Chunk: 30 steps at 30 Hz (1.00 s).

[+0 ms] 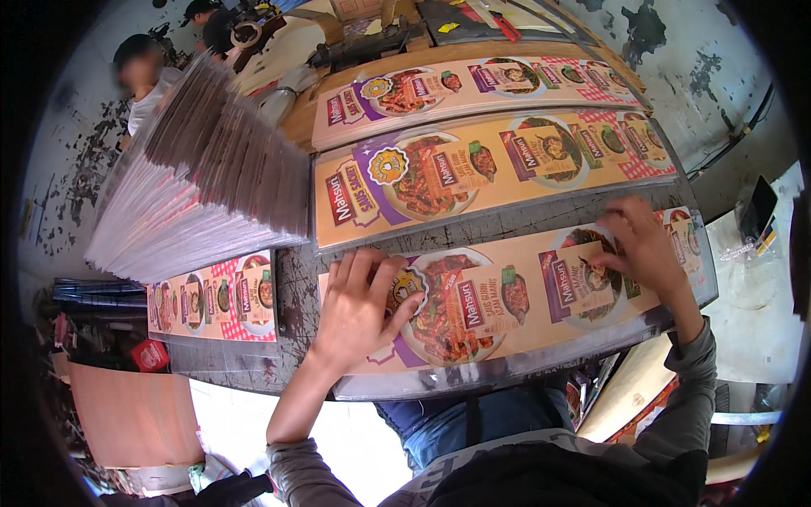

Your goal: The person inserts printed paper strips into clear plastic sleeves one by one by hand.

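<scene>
A long printed food-advert strip [524, 300] lies across the near side of the table, over clear plastic [507, 372] that sticks out along its front edge. My left hand [359, 308] rests on the strip's left end, thumb apart from its slightly bent fingers. Toward the right end, my right hand [642, 245] touches the same strip with bent, separated fingers. Neither hand grips anything. Just beyond lies a stack of similar strips [490, 177] in clear plastic, and behind it another pale stack [465, 89].
A tall, fanned stack of plastic-sleeved sheets [203, 169] rises on the left, above a shorter printed piece [211, 300]. The dark, scratched tabletop [296, 291] shows between the stacks. A red-handled tool [507, 27] lies at the back. Two people [156, 84] are at the far left.
</scene>
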Tool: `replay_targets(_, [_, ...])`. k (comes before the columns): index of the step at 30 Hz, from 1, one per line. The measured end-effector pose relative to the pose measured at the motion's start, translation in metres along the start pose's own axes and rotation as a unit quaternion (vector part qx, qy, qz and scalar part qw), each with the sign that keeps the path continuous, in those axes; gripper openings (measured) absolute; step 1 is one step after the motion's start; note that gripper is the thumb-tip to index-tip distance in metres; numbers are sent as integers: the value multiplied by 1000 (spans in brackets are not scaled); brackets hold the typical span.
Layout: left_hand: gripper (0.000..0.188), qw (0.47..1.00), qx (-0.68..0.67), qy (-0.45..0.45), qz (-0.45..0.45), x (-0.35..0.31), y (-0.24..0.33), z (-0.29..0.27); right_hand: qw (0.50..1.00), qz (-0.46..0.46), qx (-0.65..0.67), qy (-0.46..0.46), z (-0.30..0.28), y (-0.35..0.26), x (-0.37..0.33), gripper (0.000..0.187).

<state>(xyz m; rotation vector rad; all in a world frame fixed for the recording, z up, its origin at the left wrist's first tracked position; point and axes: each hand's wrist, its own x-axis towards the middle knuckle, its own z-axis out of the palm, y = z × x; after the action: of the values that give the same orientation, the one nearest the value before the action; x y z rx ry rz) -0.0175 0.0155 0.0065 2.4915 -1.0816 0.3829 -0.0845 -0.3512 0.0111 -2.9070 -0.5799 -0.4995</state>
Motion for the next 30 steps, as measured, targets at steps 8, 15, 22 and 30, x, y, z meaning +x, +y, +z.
replay_targets(8, [43, 1000, 12, -2, -2, 0, 3, 12, 996, -85, 20, -2, 20, -37, 23, 56])
replay_targets(15, [32, 999, -36, -25, -4, 0, -1, 12, 998, -45, 39, 1, 21, -34, 20, 61])
replay_targets(22, [24, 1000, -24, -12, 15, 3, 0, 11, 995, 0, 100, -14, 11, -20, 17, 51])
replay_targets(30, [20, 999, -26, -2, 21, 1, -2, 12, 995, -7, 99, 30, 19, -22, 16, 35])
